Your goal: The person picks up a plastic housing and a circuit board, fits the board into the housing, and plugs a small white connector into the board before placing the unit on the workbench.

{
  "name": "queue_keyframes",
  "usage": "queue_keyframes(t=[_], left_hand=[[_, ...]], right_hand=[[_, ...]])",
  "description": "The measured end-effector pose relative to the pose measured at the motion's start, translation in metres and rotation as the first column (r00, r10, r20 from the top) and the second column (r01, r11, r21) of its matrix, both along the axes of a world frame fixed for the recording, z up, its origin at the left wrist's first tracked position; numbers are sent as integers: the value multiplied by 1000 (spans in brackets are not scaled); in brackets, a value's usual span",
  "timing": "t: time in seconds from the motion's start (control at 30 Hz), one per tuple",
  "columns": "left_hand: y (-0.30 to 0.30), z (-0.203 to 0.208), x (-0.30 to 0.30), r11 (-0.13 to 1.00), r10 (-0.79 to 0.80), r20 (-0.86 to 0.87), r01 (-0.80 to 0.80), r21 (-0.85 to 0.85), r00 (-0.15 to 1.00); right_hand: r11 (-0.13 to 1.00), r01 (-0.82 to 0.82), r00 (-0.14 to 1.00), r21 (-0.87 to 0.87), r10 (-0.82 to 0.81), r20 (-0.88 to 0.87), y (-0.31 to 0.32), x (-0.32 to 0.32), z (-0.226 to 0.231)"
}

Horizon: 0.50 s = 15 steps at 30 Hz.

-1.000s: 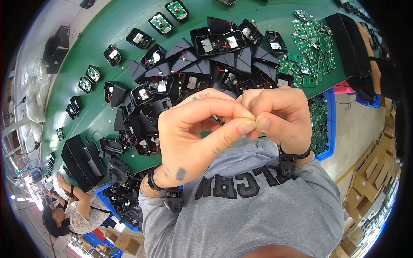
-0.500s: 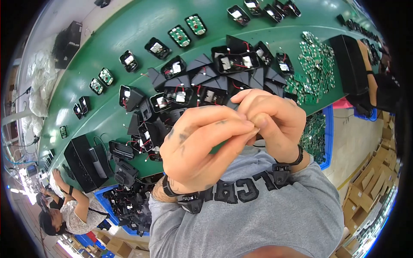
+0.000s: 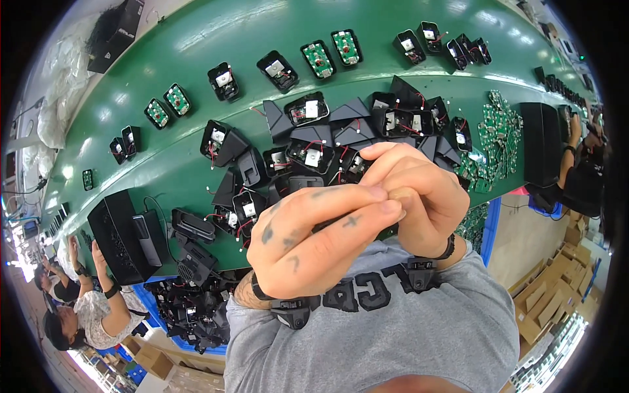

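Raised before my chest, my left hand and my right hand meet at their fingertips. Both are closed in a pinch, thumbs and forefingers pressed together. Whatever they pinch, if anything, is hidden by the fingers or too small to name. Beyond them lies a pile of black plastic housings, several with red wires and white parts inside. A housing with a white part sits just past my left hand. To the right of the pile spreads a heap of green circuit boards.
On the green table stands a row of housings, some with a circuit board inside. Black boxes stand at left and right. Blue bins flank me below the table edge. Co-workers sit at both sides.
My view has shifted, so the table's things appear lower and farther right. My hands stay pinched together, with the fingers slightly rearranged. At left, a co-worker's hands have risen.
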State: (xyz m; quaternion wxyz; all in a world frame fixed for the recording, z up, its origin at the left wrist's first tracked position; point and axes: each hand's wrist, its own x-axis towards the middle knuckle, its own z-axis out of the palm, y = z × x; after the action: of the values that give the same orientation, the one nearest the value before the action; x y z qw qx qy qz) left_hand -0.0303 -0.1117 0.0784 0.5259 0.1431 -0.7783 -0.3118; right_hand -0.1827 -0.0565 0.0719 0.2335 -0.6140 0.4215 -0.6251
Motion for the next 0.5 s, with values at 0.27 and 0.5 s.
queue_keyframes(t=[0.27, 0.5], left_hand=[[-2, -8, -9, 997, -49, 38, 51, -59, 998], [2, -7, -22, 991, -52, 69, 60, -119, 996]], right_hand=[[1000, 8, 1000, -28, -9, -19, -3, -14, -6], [998, 32, 999, -60, -34, -32, 5, -25, -10]])
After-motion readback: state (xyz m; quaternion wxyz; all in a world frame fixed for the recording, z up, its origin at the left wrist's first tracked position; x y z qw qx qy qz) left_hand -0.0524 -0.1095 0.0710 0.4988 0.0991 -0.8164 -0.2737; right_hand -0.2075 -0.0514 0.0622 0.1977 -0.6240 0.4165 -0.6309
